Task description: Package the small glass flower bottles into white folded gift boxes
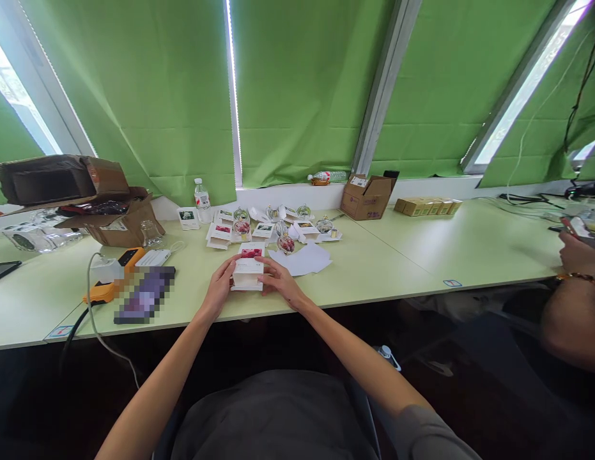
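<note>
A small white box [248, 268] with a pink-red picture on its top stands on the pale green table [397, 262] right in front of me. My left hand [220, 284] grips its left side and my right hand [278, 278] grips its right side, fingers curled over the edges. Behind the box lie loose white paper sheets [304, 259], several similar small white boxes [220, 231] and round clear glass ornaments [286, 243].
An open brown carton [115, 220] and a water bottle [201, 198] stand at the left back. A pixelated dark object [144, 294], an orange device [103, 292] and cables lie left of my hands. A small cardboard box [367, 197] sits by the window. Another person's arm [572, 300] is at right.
</note>
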A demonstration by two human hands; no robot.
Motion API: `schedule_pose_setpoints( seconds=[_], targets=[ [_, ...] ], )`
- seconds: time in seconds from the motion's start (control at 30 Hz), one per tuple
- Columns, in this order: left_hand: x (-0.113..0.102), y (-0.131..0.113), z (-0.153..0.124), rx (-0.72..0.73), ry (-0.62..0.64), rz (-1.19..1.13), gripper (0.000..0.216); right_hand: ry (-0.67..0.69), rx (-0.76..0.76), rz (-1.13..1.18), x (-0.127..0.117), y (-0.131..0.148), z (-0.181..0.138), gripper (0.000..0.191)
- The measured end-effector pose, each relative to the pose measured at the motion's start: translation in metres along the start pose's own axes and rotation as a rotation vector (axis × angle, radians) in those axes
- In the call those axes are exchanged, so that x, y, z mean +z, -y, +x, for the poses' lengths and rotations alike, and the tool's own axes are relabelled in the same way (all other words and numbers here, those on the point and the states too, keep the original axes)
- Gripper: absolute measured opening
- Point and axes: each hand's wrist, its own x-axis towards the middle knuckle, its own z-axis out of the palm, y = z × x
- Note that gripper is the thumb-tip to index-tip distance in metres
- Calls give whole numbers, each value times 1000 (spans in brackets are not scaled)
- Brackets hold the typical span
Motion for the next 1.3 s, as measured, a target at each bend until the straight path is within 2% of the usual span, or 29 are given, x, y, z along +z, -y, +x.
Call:
schedule_pose_setpoints(
  seconds=[0.6, 1.3],
  targets=[
    [-4, 3, 2, -46, 12, -38, 48, 6, -7, -68, -1, -8, 2, 58],
    [-2, -2, 0, -40, 107, 62, 54, -99, 11, 0, -1, -8, 5, 53]
  ],
)
